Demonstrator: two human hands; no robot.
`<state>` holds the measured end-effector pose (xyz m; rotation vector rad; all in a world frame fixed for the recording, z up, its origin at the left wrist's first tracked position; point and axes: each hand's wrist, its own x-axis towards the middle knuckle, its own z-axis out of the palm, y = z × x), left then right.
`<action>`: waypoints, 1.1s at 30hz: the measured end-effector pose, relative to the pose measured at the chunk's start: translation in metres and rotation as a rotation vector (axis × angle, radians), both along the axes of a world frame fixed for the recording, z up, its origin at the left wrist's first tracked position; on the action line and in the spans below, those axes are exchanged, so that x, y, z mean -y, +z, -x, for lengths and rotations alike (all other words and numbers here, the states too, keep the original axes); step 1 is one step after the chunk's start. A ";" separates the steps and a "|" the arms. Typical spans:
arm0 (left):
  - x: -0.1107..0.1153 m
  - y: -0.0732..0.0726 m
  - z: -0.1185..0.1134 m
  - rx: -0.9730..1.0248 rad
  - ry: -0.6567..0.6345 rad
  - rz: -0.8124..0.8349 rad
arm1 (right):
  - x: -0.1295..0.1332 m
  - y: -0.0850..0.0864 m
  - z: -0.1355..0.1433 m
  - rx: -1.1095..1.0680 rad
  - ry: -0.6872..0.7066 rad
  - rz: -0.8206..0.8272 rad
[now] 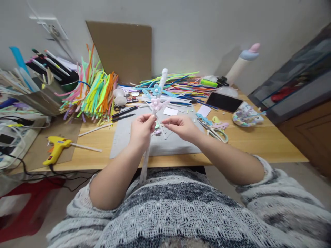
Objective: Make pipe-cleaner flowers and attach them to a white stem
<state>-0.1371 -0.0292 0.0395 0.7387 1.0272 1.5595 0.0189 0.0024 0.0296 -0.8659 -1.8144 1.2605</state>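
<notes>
My left hand (142, 131) is closed around a long white wand (163, 81), held upright and slightly tilted over the desk. On the wand sit a small blue flower (156, 90) and, below it, a pale pink flower (156, 103), both fuzzy like pipe cleaner. The wand's translucent lower end hangs past the desk edge toward my lap. Just right of the wand, my right hand (182, 126) has its thumb and fingertips together beside thin pale stems; what they pinch is too small to make out. Beneath both hands lies a grey mat (124, 137).
A yellow glue gun (58, 150) lies at left, its cord over the edge. Scissors (217, 133), a phone (224, 102) and a small woven basket (247, 115) are at right. Bundled pipe cleaners (97, 96), black pens (124, 113) and a cardboard sheet (124, 51) stand behind.
</notes>
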 end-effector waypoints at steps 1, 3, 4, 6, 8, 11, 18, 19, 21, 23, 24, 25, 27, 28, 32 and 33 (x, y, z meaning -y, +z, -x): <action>-0.005 -0.002 0.000 0.023 0.007 0.010 | -0.003 -0.006 0.004 -0.001 -0.024 -0.015; -0.014 -0.005 -0.001 0.057 0.002 0.042 | -0.010 -0.018 0.012 -0.014 -0.065 -0.030; -0.019 -0.007 -0.001 0.064 0.004 0.061 | -0.014 -0.023 0.016 -0.037 -0.076 -0.011; -0.027 -0.013 -0.001 0.070 0.027 0.089 | -0.022 -0.032 0.022 -0.102 -0.081 0.074; -0.032 -0.019 0.000 0.075 0.053 0.101 | -0.030 -0.036 0.025 -0.144 -0.069 0.161; -0.037 -0.028 0.000 0.083 0.085 0.103 | -0.042 -0.035 0.026 -0.175 -0.076 0.200; -0.043 -0.039 -0.002 0.074 0.093 0.090 | -0.059 -0.035 0.046 -0.391 -0.184 0.301; -0.043 -0.041 -0.003 0.073 0.090 0.085 | -0.059 -0.037 0.051 -0.418 -0.177 0.329; -0.043 -0.044 -0.003 0.071 0.087 0.073 | -0.056 -0.043 0.059 -0.474 -0.171 0.372; -0.043 -0.047 -0.003 0.069 0.087 0.064 | -0.054 -0.047 0.063 -0.519 -0.172 0.401; -0.042 -0.049 -0.004 0.067 0.086 0.060 | -0.053 -0.048 0.063 -0.534 -0.173 0.413; -0.042 -0.050 -0.004 0.065 0.085 0.057 | -0.053 -0.048 0.063 -0.545 -0.173 0.423; -0.042 -0.052 -0.004 0.062 0.082 0.049 | -0.053 -0.049 0.062 -0.558 -0.169 0.434; -0.042 -0.053 -0.004 0.061 0.080 0.044 | -0.053 -0.049 0.061 -0.562 -0.167 0.435; -0.041 -0.055 -0.004 0.064 0.070 0.027 | -0.051 -0.048 0.063 -0.589 -0.176 0.426; -0.041 -0.055 -0.004 0.066 0.069 0.024 | -0.049 -0.048 0.064 -0.599 -0.185 0.422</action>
